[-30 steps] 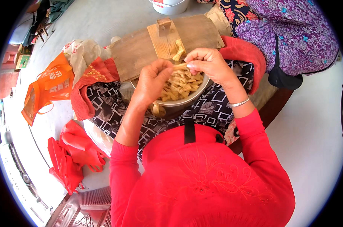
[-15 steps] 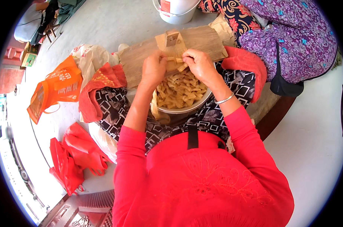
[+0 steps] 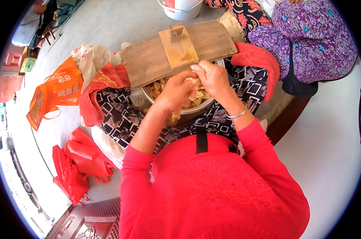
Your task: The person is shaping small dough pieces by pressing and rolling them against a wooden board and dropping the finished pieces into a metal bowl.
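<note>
Over a metal basin [image 3: 185, 112] in my lap, my two hands meet. My right hand [image 3: 213, 79] is closed, thumb and forefinger pinched; whatever they grip is too small to make out. Close against it, my left hand [image 3: 175, 92] has bent fingers smeared by motion, so its hold cannot be told. The basin contains many short yellowish-brown folded strips [image 3: 201, 99], partly hidden by my hands. Below my left hand a pale strip [image 3: 175, 115] hangs at the basin's near rim. A wooden board [image 3: 144, 68] lies across the far side, with a wooden block [image 3: 178, 48] on it.
Red towels [image 3: 105, 89] drape over my knees. An orange bag [image 3: 61, 87] and red bags [image 3: 79, 163] lie on the left. A white bucket [image 3: 183, 11] stands beyond the board. A person in purple flowered clothes [image 3: 308, 44] sits at the right.
My left hand has moved right and down towards my right hand. The yellowish strip stretched between my hands no longer shows. More of the wooden block and its plate is uncovered.
</note>
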Demonstrator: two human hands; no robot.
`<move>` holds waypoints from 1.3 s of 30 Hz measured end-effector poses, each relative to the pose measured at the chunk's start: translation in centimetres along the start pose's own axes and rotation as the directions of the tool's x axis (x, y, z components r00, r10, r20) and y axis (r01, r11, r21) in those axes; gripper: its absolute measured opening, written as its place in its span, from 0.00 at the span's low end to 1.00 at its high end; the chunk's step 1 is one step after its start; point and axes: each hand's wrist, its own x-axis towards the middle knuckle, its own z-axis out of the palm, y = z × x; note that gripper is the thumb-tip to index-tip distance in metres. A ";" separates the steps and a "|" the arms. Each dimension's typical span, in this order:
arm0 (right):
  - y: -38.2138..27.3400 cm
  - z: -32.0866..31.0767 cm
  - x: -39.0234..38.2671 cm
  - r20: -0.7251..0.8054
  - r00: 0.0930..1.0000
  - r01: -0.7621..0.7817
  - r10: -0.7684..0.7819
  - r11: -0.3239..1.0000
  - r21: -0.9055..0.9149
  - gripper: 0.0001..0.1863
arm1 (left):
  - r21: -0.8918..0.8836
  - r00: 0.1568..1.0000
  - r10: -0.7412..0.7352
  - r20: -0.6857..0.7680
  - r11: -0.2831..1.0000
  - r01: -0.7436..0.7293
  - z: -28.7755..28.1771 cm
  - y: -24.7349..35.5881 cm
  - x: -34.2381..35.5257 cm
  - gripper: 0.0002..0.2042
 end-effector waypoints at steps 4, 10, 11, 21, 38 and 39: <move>-1.0 -1.2 -2.9 0.433 0.897 -0.192 0.096 0.964 0.185 0.15 | 0.502 0.991 0.136 0.002 0.857 -0.118 -2.4 0.1 0.0 0.12; -4.6 -1.6 -3.9 0.570 0.820 -0.571 -0.045 -0.125 0.811 0.12 | 0.025 0.960 0.245 -0.136 0.970 -0.244 0.5 -0.5 -1.6 0.17; -4.4 -1.5 -3.2 0.455 0.881 -0.473 0.130 0.230 0.850 0.12 | -0.022 0.962 0.264 -0.068 0.964 -0.266 0.4 -1.1 -1.7 0.17; -2.0 -0.8 -2.1 -0.103 0.993 0.047 -0.050 0.998 -0.028 0.06 | -0.185 0.998 0.061 0.032 0.981 -0.054 1.6 -1.7 -0.8 0.05; -1.3 0.8 -5.3 0.324 0.902 -0.418 0.284 0.397 0.817 0.06 | 0.743 0.796 0.605 0.032 0.518 -0.424 2.7 -0.3 -3.9 0.16; -1.2 0.9 -5.0 0.200 0.943 -0.321 0.267 0.564 0.761 0.05 | 0.787 0.783 0.621 -0.008 0.487 -0.378 2.9 -0.4 -3.2 0.13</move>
